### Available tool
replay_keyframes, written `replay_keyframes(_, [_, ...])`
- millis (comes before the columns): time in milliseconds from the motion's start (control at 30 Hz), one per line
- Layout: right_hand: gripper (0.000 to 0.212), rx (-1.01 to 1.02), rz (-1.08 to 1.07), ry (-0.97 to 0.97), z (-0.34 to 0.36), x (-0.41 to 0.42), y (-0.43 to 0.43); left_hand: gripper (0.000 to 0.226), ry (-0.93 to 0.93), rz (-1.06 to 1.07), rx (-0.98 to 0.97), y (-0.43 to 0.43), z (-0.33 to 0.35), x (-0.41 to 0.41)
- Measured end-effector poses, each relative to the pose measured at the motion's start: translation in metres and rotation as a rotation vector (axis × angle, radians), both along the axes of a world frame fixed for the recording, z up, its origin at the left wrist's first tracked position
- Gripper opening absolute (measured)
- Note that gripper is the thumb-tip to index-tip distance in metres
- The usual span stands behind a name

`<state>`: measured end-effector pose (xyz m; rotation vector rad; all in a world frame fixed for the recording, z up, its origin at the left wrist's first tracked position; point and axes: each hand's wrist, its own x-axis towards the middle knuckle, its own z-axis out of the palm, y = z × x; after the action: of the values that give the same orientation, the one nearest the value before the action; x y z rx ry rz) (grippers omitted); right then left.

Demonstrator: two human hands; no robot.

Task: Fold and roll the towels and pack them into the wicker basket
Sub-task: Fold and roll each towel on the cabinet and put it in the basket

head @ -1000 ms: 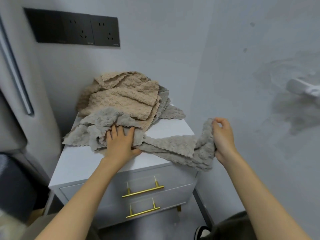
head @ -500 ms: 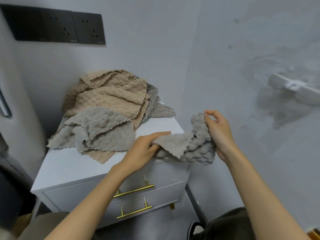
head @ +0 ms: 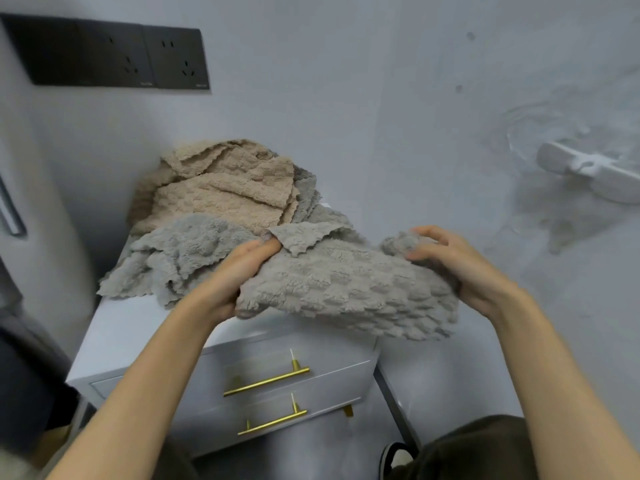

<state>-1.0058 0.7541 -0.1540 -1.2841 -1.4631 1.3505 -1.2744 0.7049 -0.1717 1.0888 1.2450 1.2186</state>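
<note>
A grey textured towel [head: 346,285] hangs bunched in the air above the front right corner of a white nightstand [head: 114,337]. My left hand [head: 239,271] grips its left end, fingers curled under the cloth. My right hand [head: 453,265] grips its right end, fingers curled over a fold. On the nightstand top behind lie a second grey towel [head: 183,258] at the left and a heap of beige towels [head: 221,195] against the wall. No wicker basket is in view.
The nightstand has two drawers with gold handles [head: 266,381]. Grey walls close in behind and to the right, with a black socket panel [head: 114,57] up left and a white fixture [head: 588,171] at the right. My knee [head: 485,448] and shoe show at the bottom right.
Both hands have lifted one grey towel off the nightstand and spread it between them. My left hand moved from the pile to the towel's left end. The camera came closer.
</note>
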Motion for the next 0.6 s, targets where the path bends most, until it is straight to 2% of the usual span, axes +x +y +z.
replay_keyframes(67, [0.019, -0.014, -0.006, 0.024, 0.005, -0.004, 0.002, 0.028, 0.010, -0.053, -0.031, -0.001, 0.003, -0.008])
replay_keyframes(133, [0.018, -0.005, -0.061, -0.032, 0.001, -0.009, 0.010, 0.030, 0.114, -0.032, -0.059, 0.000, 0.003, -0.013])
replay_keyframes(233, [0.017, 0.122, -0.168, -0.302, -0.013, -0.019, 0.024, 0.019, 0.444, 0.048, 0.030, 0.010, -0.009, -0.025])
replay_keyframes(300, [0.018, 0.250, -0.225, -0.462, -0.023, -0.025, 0.036, 0.015, 0.553, 0.136, 0.100, 0.018, -0.018, -0.032])
replay_keyframes(467, [0.017, 0.614, -0.430, -0.670, -0.028, -0.045, 0.059, 0.022, 0.505, 0.303, 0.118, 0.036, -0.020, -0.046])
replay_keyframes(533, [0.017, 0.662, -0.497, -0.674, -0.023, -0.051, 0.059, 0.024, 0.539, 0.328, 0.123, 0.041, -0.019, -0.051])
replay_keyframes(600, [0.016, 0.642, -0.519, -0.673, -0.018, -0.057, 0.060, 0.029, 0.490, 0.346, 0.082, 0.047, -0.016, -0.055])
